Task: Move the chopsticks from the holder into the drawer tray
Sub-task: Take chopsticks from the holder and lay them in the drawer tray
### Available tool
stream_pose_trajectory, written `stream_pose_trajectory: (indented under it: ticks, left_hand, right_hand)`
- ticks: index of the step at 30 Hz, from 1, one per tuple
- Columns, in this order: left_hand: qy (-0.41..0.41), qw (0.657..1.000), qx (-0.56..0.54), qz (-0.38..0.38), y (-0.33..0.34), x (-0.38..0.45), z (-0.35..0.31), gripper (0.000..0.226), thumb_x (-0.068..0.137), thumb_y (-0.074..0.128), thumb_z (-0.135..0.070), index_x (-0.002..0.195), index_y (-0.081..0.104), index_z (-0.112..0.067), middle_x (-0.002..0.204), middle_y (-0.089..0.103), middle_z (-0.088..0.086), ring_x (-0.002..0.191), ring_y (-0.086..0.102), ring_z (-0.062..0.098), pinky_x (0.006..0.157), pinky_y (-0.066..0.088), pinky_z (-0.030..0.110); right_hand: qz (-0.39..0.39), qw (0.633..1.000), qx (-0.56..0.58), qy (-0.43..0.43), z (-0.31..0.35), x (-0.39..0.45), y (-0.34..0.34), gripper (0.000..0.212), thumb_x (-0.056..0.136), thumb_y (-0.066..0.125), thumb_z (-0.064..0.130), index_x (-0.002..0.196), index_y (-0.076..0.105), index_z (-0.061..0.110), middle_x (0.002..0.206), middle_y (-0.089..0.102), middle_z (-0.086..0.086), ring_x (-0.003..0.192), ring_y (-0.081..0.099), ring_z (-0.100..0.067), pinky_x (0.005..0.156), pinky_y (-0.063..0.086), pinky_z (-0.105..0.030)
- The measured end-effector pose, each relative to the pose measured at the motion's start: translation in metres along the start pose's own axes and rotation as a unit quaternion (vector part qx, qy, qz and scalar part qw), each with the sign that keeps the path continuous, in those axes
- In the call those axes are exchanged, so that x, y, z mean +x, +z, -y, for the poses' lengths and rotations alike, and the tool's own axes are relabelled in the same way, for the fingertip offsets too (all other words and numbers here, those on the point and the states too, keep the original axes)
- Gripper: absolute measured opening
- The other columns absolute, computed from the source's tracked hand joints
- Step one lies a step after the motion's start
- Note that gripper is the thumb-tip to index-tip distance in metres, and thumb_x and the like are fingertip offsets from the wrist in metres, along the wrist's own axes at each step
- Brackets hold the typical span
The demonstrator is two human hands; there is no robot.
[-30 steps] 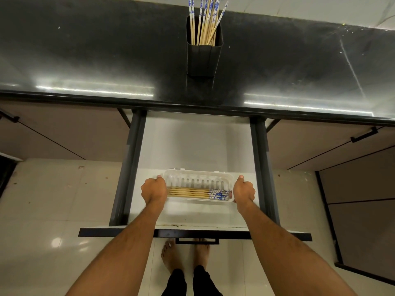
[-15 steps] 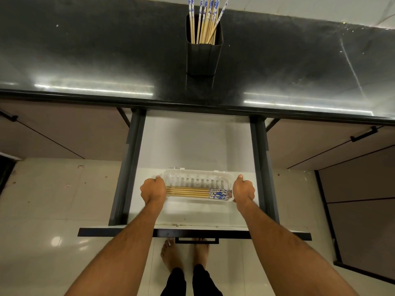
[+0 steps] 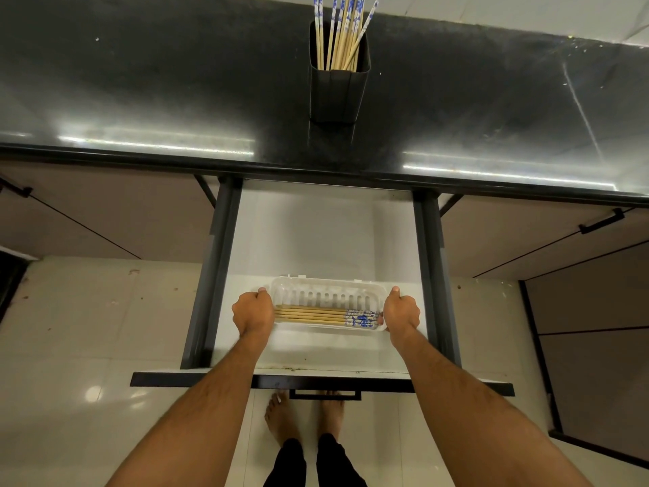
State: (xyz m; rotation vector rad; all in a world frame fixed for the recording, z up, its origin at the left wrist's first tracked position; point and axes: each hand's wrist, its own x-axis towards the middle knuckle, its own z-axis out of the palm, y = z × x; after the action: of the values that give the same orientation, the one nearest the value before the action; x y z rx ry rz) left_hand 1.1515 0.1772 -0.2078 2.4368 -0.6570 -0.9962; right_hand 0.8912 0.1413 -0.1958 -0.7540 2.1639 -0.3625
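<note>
- The left hand (image 3: 253, 311) holds the left end of the tray (image 3: 328, 293); its fingers are curled around the short edge and the thumb lies on the rim.
- The right hand (image 3: 401, 308) holds the right end of the same tray in the same kind of closed grip, thumb on the rim.
- The tray is white plastic with slots in its far wall, and it sits in the front part of the open drawer (image 3: 316, 233).
- Some chopsticks (image 3: 316, 315) lie flat in the tray along its near side, with the blue patterned ends pointing to the right hand.
- The drawer is white inside with dark side rails, and it is pulled out from under the counter (image 3: 158, 82).
- On the dark counter, behind the drawer, stands a black holder (image 3: 339, 94).
- More chopsticks (image 3: 342, 33) stand upright in the holder, patterned ends up.
- Below the drawer front, two bare feet (image 3: 303, 414) stand on the pale tiled floor (image 3: 87, 328).
</note>
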Motion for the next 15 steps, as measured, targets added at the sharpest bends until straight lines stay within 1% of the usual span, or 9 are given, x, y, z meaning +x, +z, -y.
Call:
stream_pose_trajectory:
  ticks: [6,11,13,15]
  left_hand:
    - [-0.005,1.0,-0.011,0.007,-0.0006,-0.0008,-0.001,0.037,0.105,0.046,-0.031,0.095,0.068,-0.003,0.094,0.073,0.016,0.086,0.07,0.029,0.081,0.058,0.04]
    - [-0.007,1.0,-0.018,0.013,-0.0026,-0.0026,-0.0019,0.039,0.105,0.045,-0.03,0.097,0.069,-0.001,0.095,0.072,0.017,0.089,0.069,0.031,0.086,0.058,0.044]
    - [-0.005,1.0,-0.012,0.011,-0.0042,-0.0036,-0.0034,0.039,0.105,0.045,-0.03,0.096,0.069,0.0,0.095,0.072,0.017,0.088,0.069,0.032,0.086,0.059,0.045]
    - [0.004,1.0,-0.003,0.002,-0.0073,-0.0058,-0.0061,0.037,0.105,0.045,-0.029,0.09,0.066,-0.002,0.093,0.071,0.018,0.086,0.069,0.03,0.083,0.059,0.043]
  right_hand:
    - [0.004,1.0,0.001,-0.004,-0.0013,0.0004,0.0016,0.044,0.107,0.034,0.04,0.1,0.06,0.005,0.105,0.071,-0.017,0.089,0.071,-0.03,0.086,0.06,-0.044]
    - [-0.001,1.0,0.002,-0.006,-0.0006,-0.0019,-0.0001,0.043,0.107,0.033,0.04,0.099,0.059,0.006,0.104,0.07,-0.018,0.09,0.071,-0.031,0.086,0.06,-0.045]
    - [-0.005,1.0,-0.006,-0.011,0.0003,-0.0032,-0.002,0.045,0.107,0.033,0.039,0.101,0.061,0.004,0.104,0.07,-0.018,0.093,0.07,-0.032,0.088,0.059,-0.047]
    - [-0.014,0.999,-0.025,-0.027,0.0032,-0.0048,-0.005,0.047,0.107,0.033,0.039,0.103,0.063,0.002,0.101,0.068,-0.017,0.092,0.068,-0.031,0.086,0.058,-0.045]
